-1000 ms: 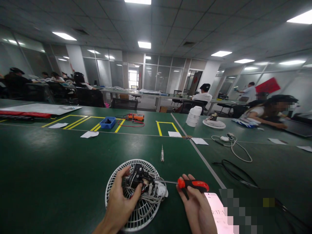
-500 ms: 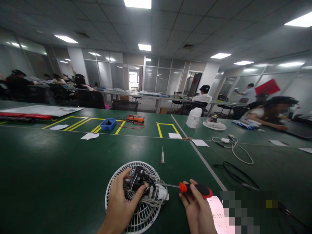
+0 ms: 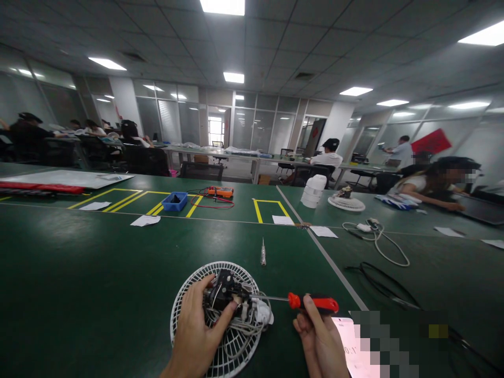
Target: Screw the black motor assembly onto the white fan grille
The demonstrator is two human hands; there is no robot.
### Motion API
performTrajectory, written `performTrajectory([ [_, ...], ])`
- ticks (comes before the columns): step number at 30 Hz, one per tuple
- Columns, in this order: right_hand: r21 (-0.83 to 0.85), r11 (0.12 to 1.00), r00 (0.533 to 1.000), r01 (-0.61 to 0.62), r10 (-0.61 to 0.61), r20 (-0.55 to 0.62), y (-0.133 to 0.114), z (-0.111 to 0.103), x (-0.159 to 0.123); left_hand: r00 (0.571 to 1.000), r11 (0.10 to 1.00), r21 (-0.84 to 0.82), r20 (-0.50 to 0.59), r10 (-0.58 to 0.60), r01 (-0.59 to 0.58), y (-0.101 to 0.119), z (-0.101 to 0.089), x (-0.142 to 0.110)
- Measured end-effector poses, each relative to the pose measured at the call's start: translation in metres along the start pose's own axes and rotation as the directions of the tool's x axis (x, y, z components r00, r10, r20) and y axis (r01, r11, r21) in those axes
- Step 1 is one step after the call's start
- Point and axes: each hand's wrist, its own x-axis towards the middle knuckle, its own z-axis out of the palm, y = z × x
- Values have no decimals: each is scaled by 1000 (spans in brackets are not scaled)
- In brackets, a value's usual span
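Note:
A white round fan grille point(image 3: 185, 286) lies on the green table, carrying a black fan motor point(image 3: 224, 283) with pale wires point(image 3: 248, 329) bundled beside it. My left hand point(image 3: 199, 325) grips the motor, thumb in front and fingers behind. In my right hand point(image 3: 321, 333) is a red and black screwdriver point(image 3: 315, 303), held by its handle between thumb and fingers. Its shaft points left, level with the table, and the tip reaches into the motor's right side, where the exact contact is hidden. A white plastic part point(image 3: 263, 312) sits at the grille's right edge.
A small clear-handled screwdriver point(image 3: 263, 254) lies beyond the grille. Farther back are a blue bin point(image 3: 174, 201), an orange multimeter point(image 3: 220, 192) and a white housing point(image 3: 314, 190). A lit phone point(image 3: 348, 336) is right of my right hand; cables point(image 3: 386, 283) lie farther right. Other people sit around.
The screwdriver handle has turned, showing more red on its side now. My right hand's fingers have curled in and shifted slightly. My left hand stays on the motor.

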Motion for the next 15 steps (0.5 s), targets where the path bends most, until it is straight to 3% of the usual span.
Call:
performTrajectory([
  [5,106,992,997,-71,72,-8,1,-1,1,998,1000,-23,67,6,-5,3,-1,2],
  [15,24,999,999,-35,34,36,-8,1,-1,974,970,-125,119,-195,210,15,-3,6],
])
